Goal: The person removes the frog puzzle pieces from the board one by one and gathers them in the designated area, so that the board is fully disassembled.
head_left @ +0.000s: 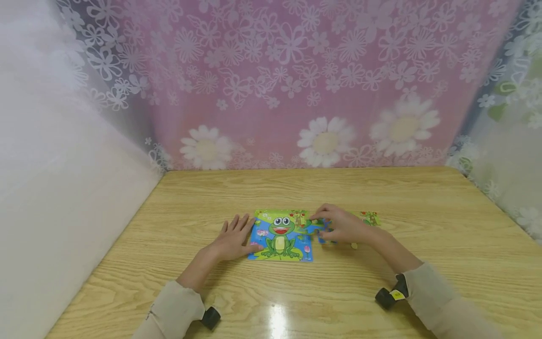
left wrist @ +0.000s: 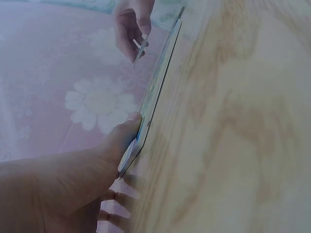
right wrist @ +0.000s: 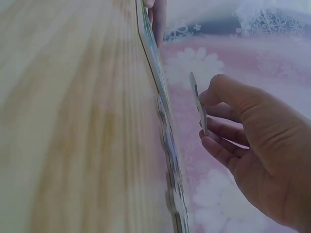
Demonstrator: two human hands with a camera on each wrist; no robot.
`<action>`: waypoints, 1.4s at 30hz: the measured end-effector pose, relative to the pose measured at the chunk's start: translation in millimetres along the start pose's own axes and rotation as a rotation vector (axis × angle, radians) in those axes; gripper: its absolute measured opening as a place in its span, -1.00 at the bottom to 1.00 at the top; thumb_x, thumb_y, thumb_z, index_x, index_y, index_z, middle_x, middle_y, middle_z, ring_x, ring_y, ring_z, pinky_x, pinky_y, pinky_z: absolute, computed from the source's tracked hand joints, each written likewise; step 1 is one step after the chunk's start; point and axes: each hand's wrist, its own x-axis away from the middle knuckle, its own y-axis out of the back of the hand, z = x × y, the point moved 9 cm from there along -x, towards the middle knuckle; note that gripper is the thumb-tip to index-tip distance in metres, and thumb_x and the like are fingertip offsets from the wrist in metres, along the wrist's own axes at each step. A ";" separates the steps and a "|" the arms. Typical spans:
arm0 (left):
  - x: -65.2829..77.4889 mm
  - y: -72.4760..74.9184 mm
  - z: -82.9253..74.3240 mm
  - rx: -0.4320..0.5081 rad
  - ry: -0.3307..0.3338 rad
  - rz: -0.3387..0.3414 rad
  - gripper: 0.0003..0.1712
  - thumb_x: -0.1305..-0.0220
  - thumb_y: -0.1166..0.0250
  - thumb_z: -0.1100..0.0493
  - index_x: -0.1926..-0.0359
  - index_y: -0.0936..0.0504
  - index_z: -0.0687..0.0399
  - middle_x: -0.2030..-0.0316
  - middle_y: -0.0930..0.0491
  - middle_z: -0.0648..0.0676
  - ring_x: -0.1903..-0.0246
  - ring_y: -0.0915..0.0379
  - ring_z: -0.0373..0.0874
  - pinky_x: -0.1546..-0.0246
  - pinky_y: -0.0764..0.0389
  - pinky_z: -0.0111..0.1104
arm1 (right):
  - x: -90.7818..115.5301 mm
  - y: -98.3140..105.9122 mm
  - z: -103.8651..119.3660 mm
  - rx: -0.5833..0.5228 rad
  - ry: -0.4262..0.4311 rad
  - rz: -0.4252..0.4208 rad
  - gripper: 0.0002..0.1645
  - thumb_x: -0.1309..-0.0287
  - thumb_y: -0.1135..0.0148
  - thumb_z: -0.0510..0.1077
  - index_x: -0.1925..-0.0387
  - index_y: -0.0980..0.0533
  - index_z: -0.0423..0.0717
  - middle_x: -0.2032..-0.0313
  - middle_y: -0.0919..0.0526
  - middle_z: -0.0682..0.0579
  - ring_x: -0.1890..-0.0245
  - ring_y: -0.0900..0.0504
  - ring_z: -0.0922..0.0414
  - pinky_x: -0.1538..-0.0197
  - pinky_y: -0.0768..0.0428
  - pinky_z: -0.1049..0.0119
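A square frog puzzle [head_left: 280, 241] lies flat on the table, with a green frog, blue water and pink flowers on it. My left hand [head_left: 232, 241] rests at its left edge, fingers spread straight on the table. The left thumb [left wrist: 127, 127] lies over the board's edge. Past the puzzle's right side, my right hand [head_left: 345, 227] pinches a thin puzzle piece [right wrist: 198, 104] between thumb and fingertips. That piece is held up off the table, seen edge-on in both wrist views; its printed face is mostly hidden by the hand in the head view.
More loose puzzle pieces [head_left: 370, 217] lie on the wooden table [head_left: 203, 188] to the right, partly under my right hand and forearm. A pink flowered cloth [head_left: 262, 94] hangs behind the table. A pale wall [head_left: 76, 188] stands along the left.
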 end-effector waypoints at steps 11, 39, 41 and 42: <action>0.9 1.8 -2.3 0.005 -0.008 0.000 -0.02 -0.24 -0.04 -0.31 -0.43 0.11 0.15 -0.39 0.23 0.24 -0.33 0.44 0.22 -0.21 0.32 0.12 | 34.3 25.5 -16.2 0.033 -0.018 -0.051 -0.57 -0.04 -0.24 -0.30 -0.02 -0.52 -0.22 0.10 -0.43 -0.05 0.26 -0.41 0.06 0.30 -0.48 0.17; 0.2 -0.8 0.4 0.014 -0.010 -0.009 -0.01 -0.23 -0.04 -0.33 -0.43 0.11 0.13 -0.39 0.24 0.22 -0.34 0.46 0.19 -0.22 0.34 0.11 | 108.2 53.5 -64.5 0.113 -0.162 -0.124 -0.54 0.08 -0.31 -0.36 0.03 -0.54 -0.25 0.14 -0.44 -0.09 0.24 -0.45 0.02 0.32 -0.47 0.18; 0.0 -0.8 0.7 0.011 -0.007 -0.009 -0.01 -0.23 -0.04 -0.33 -0.43 0.11 0.13 -0.39 0.23 0.22 -0.34 0.46 0.19 -0.22 0.34 0.11 | 111.4 52.9 -66.4 0.104 -0.167 -0.116 -0.54 0.08 -0.31 -0.36 0.03 -0.54 -0.25 0.15 -0.44 -0.07 0.26 -0.45 0.06 0.32 -0.48 0.19; 0.0 -0.5 0.6 0.010 -0.005 -0.008 -0.01 -0.23 -0.04 -0.33 -0.43 0.12 0.12 -0.39 0.24 0.22 -0.34 0.46 0.19 -0.22 0.34 0.11 | 112.8 52.5 -67.4 0.100 -0.171 -0.112 -0.54 0.08 -0.31 -0.36 0.03 -0.54 -0.25 0.15 -0.44 -0.08 0.26 -0.46 0.05 0.31 -0.49 0.19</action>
